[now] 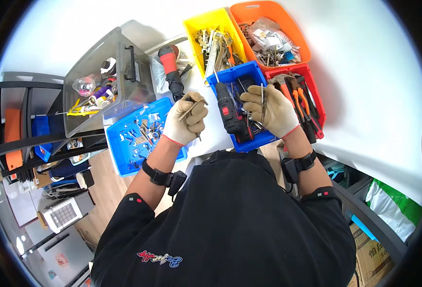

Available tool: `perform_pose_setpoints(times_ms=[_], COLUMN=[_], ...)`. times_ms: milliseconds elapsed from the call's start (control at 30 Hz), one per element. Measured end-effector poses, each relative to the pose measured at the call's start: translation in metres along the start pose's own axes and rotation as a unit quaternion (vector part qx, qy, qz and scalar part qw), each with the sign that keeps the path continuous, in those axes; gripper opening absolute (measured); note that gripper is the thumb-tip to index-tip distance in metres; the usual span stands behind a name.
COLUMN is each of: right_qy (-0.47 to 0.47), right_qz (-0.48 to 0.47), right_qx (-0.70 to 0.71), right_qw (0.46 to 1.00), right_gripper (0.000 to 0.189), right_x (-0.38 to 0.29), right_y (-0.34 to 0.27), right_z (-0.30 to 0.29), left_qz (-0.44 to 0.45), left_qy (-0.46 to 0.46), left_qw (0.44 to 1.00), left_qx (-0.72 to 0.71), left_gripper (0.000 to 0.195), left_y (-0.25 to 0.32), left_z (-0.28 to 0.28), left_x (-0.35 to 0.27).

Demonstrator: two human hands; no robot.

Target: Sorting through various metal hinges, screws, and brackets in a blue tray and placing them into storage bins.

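Observation:
Both my hands wear white gloves with tan palms. My left hand [187, 120] is closed around several thin metal pieces, among them a bent hex key [192, 109]; their exact kinds are partly hidden. Over the right side of the blue bin [248, 147], my right hand [270, 109] holds thin metal rods, at least one of them a twist drill bit [265, 104], across its fingers. A black and red cordless drill [226, 109] lies in that bin between my hands, a long bit pointing away from me. Other slim tools are under and beside it.
A yellow bin of wrenches [193, 30], an orange bin of bagged hardware [306, 43] and a red bin of pliers [322, 122] adjoin the blue bin. To the left are an angle grinder [169, 64], a blue tray of small hardware [115, 154] and a clear lidded box [139, 104].

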State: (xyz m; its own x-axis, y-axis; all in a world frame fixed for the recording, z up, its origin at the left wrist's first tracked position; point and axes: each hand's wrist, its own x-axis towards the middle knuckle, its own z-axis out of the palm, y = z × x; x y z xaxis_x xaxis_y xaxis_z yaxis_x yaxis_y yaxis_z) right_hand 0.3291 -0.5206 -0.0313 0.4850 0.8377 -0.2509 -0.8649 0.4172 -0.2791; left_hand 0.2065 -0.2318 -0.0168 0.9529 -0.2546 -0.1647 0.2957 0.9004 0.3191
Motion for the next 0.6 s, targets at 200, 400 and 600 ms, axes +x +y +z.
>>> perform_pose_setpoints(times_ms=[200, 400, 600], right_qy=[0.068, 0.179, 0.194], right_qz=[-0.015, 0.016, 0.061], right_qx=[-0.137, -0.363, -0.655], right_qw=[0.988, 0.914, 0.728], right_gripper=[0.035, 0.037, 0.05], right_x=[-0.013, -0.007, 0.069], right_y=[-0.006, -0.011, 0.008], right_z=[-0.012, -0.022, -0.064], left_qz=[-0.008, 0.005, 0.032], left_qy=[-0.058, 0.016, 0.108], left_qw=[0.998, 1.0, 0.993], left_qx=[-0.028, -0.021, -0.038], left_gripper=[0.025, 0.018, 0.017], left_y=[-0.026, -0.042, -0.045], left_z=[0.005, 0.0, -0.008], left_x=[0.046, 0.065, 0.074])
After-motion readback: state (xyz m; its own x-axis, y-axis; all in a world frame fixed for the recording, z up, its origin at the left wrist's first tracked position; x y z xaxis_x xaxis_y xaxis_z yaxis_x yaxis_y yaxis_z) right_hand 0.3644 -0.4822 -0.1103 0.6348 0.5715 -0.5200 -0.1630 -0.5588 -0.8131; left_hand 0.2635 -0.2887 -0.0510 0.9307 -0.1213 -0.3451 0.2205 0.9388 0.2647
